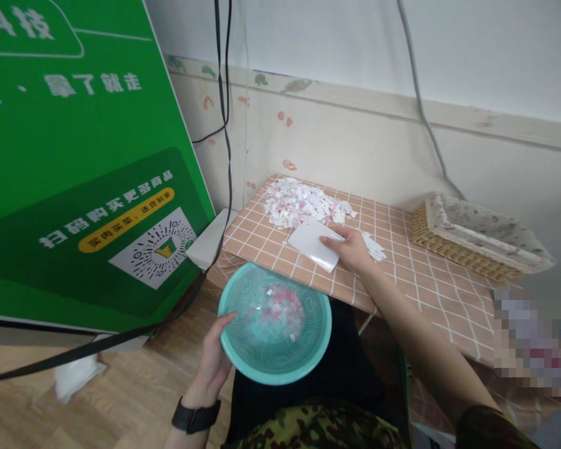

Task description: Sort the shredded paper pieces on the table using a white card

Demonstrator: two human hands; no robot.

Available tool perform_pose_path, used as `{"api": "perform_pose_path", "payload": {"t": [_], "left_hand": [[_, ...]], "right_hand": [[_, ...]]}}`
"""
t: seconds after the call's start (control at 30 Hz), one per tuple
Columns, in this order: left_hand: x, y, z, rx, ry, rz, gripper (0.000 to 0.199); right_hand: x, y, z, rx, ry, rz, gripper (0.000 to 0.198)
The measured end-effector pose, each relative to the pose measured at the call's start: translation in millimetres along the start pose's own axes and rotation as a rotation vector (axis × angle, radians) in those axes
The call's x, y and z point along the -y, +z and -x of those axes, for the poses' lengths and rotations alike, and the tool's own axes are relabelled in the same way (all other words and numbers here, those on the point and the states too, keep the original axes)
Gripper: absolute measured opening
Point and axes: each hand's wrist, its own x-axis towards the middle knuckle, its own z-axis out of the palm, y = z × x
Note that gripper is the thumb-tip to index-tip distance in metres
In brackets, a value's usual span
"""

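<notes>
the left hand has hold of a round, blue-green plastic basket with lots of tiny holes. its thumb hooks over the left rim, and the other fingers seem to be tucked under, where i cannot see all of them. the basket is by the front edge of the table, which has a brown cloth with white lines. inside sits a small heap of pink and white bits, a bit blurry.

the right hand pinches a flat, shiny white sheet at its right side. the thumb presses on top; the fingers below are hidden. the sheet is over the table, right in front of a big pile of little white and pink paper scraps. a few more white scraps lie just beside the hand.

the sheet looks light, thin and a bit bendy, and its shiny face may be slippery. the middle of one side is a good place to pinch. the basket looks light and fairly stiff, so its thick rim is best to grab. the scraps look so light that a puff could scatter them.
</notes>
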Motion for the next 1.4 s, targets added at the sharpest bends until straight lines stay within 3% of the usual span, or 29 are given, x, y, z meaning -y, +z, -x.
{"api": "perform_pose_path", "payload": {"t": [0.23,0.63,0.73,0.83,0.9,1.1,1.23,1.4], "left_hand": [[-1,1,-2,0.045,0.001,0.012,0.013],[-3,4,1,0.058,-0.027,0.056,0.012],[-2,4,1,0.032,-0.019,0.044,0.011],[-2,4,1,0.022,-0.023,0.036,0.011],[-2,3,1,0.024,-0.030,0.031,0.011],[-1,2,0,0.013,-0.008,0.009,0.015],[-1,5,2,-0.015,0.006,0.003,0.012],[-3,8,6,-0.014,0.014,-0.001,0.009]], "right_hand": [[7,-3,19,0.059,0.082,0.021,0.041],[37,24,54,0.233,0.075,-0.105,0.039],[38,30,58,0.116,0.055,-0.084,0.039],[44,39,60,-0.052,-0.055,0.041,0.035],[52,48,61,-0.089,-0.185,0.170,0.034],[76,88,62,0.103,-0.573,0.659,0.043],[81,111,66,0.208,-0.640,0.930,0.042],[79,117,64,0.213,-0.590,1.076,0.041]]}}
